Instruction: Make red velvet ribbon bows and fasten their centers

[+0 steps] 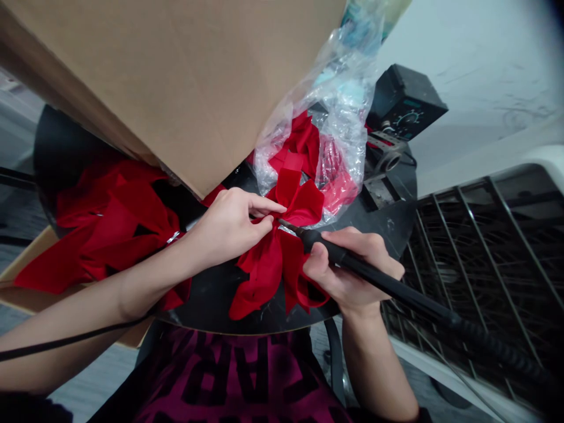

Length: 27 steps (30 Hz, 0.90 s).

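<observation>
My left hand pinches the middle of a red velvet bow, thumb and forefinger closed on its centre. In my right hand is a black soldering iron, gripped like a pen. Its metal tip meets the bow's centre, right beside my left fingertips. A silvery bit shows at the bow's middle. The iron's thick cable runs off to the lower right. More red bows are piled left of my forearm, one with a silvery tie.
A large cardboard box rises over the round black table. Behind the bow lies a clear plastic bag with red bows in it. A soldering station and metal iron stand are at the right, near a wire-fronted rack.
</observation>
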Tool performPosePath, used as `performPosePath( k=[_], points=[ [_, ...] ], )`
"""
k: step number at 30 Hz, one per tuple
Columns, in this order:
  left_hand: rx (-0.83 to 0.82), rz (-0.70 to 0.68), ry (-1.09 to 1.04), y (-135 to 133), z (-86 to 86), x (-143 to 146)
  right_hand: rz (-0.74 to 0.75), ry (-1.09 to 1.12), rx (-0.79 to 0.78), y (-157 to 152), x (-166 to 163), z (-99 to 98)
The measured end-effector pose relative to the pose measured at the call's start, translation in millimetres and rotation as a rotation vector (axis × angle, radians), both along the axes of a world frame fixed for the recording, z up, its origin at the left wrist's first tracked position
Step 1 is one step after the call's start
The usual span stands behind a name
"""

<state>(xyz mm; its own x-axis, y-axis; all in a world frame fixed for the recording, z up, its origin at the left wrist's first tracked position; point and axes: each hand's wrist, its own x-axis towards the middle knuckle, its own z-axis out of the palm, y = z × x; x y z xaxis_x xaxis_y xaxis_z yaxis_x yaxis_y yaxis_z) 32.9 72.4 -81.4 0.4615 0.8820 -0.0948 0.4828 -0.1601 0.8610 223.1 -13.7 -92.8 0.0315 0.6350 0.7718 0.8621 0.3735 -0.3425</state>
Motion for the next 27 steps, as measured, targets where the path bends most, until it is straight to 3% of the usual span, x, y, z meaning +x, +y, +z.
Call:
performPosePath(
  k=[5,12,14,18,23,27],
  points=[
    [0.010,-0.002,0.013,-0.3,0.7,-0.9,0.080,-0.035,0.004,3.6,3.0,5.5],
    [-0.031,0.009,-0.010,-0.2,0.2,-0.8,0.068,-0.013,-0.031,1.6,2.0,7.9],
    [-0.065,0.013,-0.033,1.6,0.0,-1.1,0.025,0.081,0.044,0.6,9.2,7.1],
    [-0.147,0.040,-0.054,5.5,1.2,-1.2,-0.234,0.426,0.383,3.7,52.3,9.4],
    [-0.331,0.049,-0.146,4.5,7.6,-1.5,-0.305,0.604,0.305,13.5,126.3,8.7],
    [-0.369,0.026,-0.205,2.9,21.3,-0.1,-0.309,0.653,0.279,27.4,157.5,-1.2]
  ],
)
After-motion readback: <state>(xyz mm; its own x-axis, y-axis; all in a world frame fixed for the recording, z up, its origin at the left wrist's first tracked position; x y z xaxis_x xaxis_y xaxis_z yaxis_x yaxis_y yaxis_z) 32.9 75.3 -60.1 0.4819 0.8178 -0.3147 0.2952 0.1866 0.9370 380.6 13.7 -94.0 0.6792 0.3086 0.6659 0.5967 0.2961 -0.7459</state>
